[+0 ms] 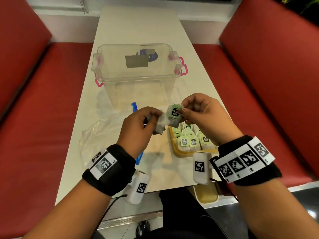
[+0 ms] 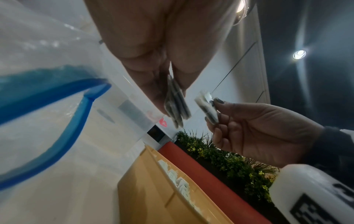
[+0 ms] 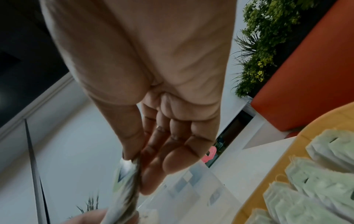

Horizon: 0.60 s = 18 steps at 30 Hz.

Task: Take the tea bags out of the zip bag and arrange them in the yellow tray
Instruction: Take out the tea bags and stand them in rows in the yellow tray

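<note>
**Both hands holding tea bags above bench**

Head view: right hand (image 1: 200, 114) pinches one tea bag (image 1: 174, 116); left hand (image 1: 138, 125) grips a small stack (image 1: 159, 125). Filled yellow tray (image 1: 174, 149) below, zip bag (image 1: 96, 135) left. Left wrist view alone shows the stack edge-on.

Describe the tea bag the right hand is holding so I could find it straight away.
Start at the yellow tray near the white table's right edge, full of tea bags. Just above its far end, the right hand pinches one tea bag. Unlike the tray's rows, it hangs in the air, green tag facing up.
</note>
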Motion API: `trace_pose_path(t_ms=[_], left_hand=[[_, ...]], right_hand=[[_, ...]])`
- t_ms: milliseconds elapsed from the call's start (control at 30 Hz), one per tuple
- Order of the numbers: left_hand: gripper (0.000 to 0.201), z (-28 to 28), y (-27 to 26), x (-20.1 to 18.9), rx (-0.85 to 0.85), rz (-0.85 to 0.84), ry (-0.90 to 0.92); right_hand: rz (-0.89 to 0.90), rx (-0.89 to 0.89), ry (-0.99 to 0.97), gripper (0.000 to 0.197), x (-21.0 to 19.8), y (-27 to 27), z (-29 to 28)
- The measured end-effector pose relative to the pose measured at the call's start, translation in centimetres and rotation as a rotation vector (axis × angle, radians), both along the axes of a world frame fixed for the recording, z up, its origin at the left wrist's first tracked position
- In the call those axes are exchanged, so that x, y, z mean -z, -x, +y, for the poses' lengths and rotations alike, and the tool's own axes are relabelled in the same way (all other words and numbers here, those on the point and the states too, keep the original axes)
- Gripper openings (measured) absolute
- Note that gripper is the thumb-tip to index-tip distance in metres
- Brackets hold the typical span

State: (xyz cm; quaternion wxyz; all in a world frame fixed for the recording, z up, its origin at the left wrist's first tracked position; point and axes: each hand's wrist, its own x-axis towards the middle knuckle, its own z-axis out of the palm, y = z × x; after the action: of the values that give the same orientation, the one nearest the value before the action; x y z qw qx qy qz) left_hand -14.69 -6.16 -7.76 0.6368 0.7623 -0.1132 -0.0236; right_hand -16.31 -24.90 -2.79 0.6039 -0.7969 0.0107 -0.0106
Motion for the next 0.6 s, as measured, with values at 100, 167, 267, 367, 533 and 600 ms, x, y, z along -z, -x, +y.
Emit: trace_pose_path(t_ms=[100, 167, 267, 367, 533, 600], left_hand=[[0.019, -0.6, -0.2, 0.1, 0.098, -0.012, -0.074], [0.021, -1.3, 0.0, 0.0, 0.179, 0.01, -0.052], [0.025, -2.4, 0.4, -0.1, 0.23, 0.053, -0.014], [0.013, -3.1, 0.3, 0.6, 0.221, 0.034, -0.029], [0.013, -3.5, -0.2, 1.0, 0.148, 0.069, 0.067], [0.012, -3.7, -0.2, 1.1, 0.156, 0.077, 0.085]], right_hand=[[-0.036, -0.028, 0.156, 0.006, -0.1, 0.1, -0.7], [-0.061, -0.038, 0.253, 0.006, -0.2, 0.2, -1.1], [-0.086, -0.009, 0.247, 0.007, -0.4, 0.4, -1.2], [-0.08, 0.025, 0.177, 0.011, -0.2, 0.5, -1.6], [0.031, 0.001, 0.171, 0.026, 0.5, 0.9, -2.9], [0.015, 0.024, 0.175, 0.021, 0.7, 1.0, -3.1]])
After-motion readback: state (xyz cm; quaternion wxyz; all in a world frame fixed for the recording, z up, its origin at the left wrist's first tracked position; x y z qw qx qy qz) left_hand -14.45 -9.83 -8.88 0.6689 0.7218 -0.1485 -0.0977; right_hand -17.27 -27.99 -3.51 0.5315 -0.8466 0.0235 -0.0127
